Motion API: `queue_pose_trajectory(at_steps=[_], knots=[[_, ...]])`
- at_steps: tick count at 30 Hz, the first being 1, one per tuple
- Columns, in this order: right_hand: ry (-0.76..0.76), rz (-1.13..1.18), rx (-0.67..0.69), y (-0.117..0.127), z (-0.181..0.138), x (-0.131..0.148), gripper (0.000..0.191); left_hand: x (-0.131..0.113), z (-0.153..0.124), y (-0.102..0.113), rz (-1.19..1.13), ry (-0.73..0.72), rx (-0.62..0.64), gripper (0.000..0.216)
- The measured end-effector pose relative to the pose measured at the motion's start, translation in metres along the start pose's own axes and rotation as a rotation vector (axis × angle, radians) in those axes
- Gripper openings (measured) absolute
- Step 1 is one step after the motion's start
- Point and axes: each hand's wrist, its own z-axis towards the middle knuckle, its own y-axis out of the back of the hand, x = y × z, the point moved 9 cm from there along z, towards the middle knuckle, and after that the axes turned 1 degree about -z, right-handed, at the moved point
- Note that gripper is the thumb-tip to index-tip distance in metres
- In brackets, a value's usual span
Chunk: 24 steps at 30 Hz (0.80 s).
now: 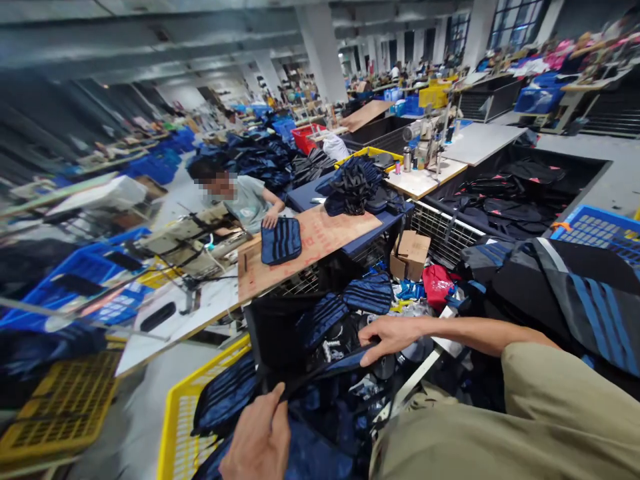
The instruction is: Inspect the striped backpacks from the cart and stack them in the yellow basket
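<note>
A dark fabric piece with a blue strip (pixel 345 362) stretches between my two hands. My right hand (pixel 393 337) is closed, pinching its far end between thumb and fingers. At the near end, my left hand (pixel 260 433) is closed on the black edge, thumb and forefinger together. Below the fabric lies a heap of dark blue cloth (pixel 317 443). Just beyond it are blue panels with black stripes (pixel 369 293). Another striped panel (pixel 227 393) rests beside my left hand, in a yellow crate (pixel 173 427).
Across from me a person at a sewing machine (pixel 197 233) has a hand on a striped blue panel (pixel 281 241) on a wooden board (pixel 325 233). A cardboard box (pixel 410 255) and a red bag (pixel 439 287) lie ahead. Black-and-blue bags (pixel 560 293) are piled at right.
</note>
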Motion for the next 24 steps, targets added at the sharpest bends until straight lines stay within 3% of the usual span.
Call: queue_pose_trajectory(at_steps=[4, 7, 10, 13, 15, 18, 21, 24], knots=[[0.024, 0.152, 0.069, -0.047, -0.003, 0.001, 0.06, 0.025, -0.006, 0.011, 0.251, 0.119, -0.077, 0.027], [0.119, 0.127, 0.098, -0.059, -0.007, 0.011, 0.053, 0.05, -0.015, 0.016, 0.289, 0.276, -0.08, 0.03], [0.187, -0.013, 0.016, -0.045, -0.005, 0.012, 0.04, 0.072, -0.033, 0.018, 0.226, 0.42, -0.098, 0.029], [0.194, -0.338, -0.227, -0.011, 0.002, 0.003, 0.017, 0.081, -0.052, 0.002, 0.155, 0.504, -0.024, 0.026], [0.118, -0.565, -0.402, 0.016, 0.006, -0.01, 0.005, 0.077, -0.059, -0.013, 0.117, 0.492, 0.026, 0.027], [0.013, -0.802, -0.566, 0.048, 0.007, -0.027, 0.008, 0.063, -0.062, -0.031, 0.05, 0.434, -0.013, 0.03], [0.048, -0.849, -0.631, 0.062, 0.003, -0.019, 0.007, 0.052, -0.063, -0.037, 0.015, 0.44, -0.156, 0.026], [0.247, -0.807, -0.624, 0.044, -0.003, 0.018, 0.042, 0.028, -0.06, -0.041, -0.064, 0.358, -0.261, 0.021]])
